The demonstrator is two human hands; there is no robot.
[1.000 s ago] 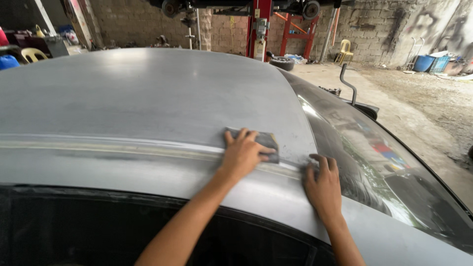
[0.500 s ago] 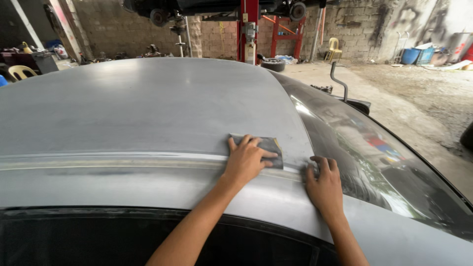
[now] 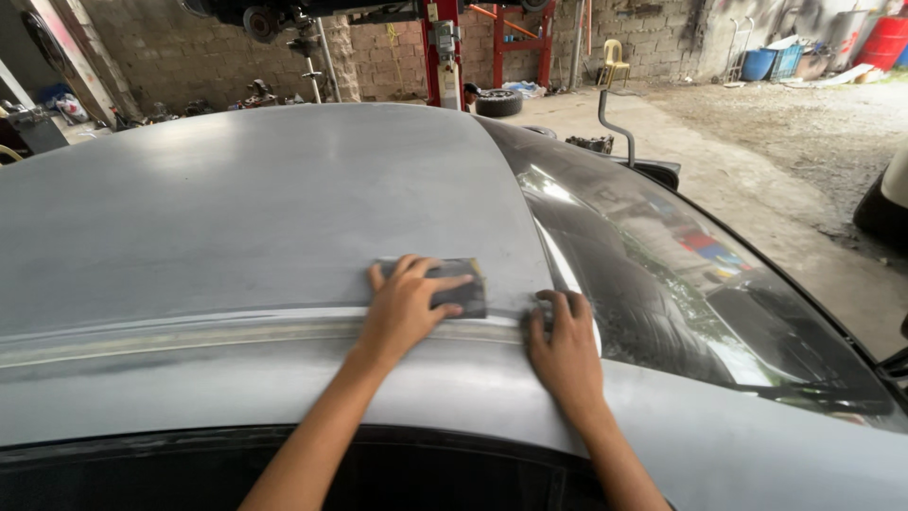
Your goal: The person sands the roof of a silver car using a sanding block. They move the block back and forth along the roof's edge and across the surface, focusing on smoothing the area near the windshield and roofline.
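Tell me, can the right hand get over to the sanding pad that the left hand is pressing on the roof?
Probably yes. The right hand lies flat on the car roof just beside the sanding pad, with only bare metal between them. The left hand covers most of the pad, leaving its right edge exposed.

**Around the yard behind the car**

A red lift post (image 3: 443,52) stands past the far edge of the roof, with a red frame (image 3: 523,38) beside it against the block wall (image 3: 653,28). A loose tyre (image 3: 497,102) lies on the concrete floor (image 3: 757,180) near the post. A yellow plastic chair (image 3: 615,64) sits by the wall. Toward the far right corner are a blue tub (image 3: 758,64) and a red drum (image 3: 884,43). A bent metal rod (image 3: 610,118) rises just past the windscreen's far edge.
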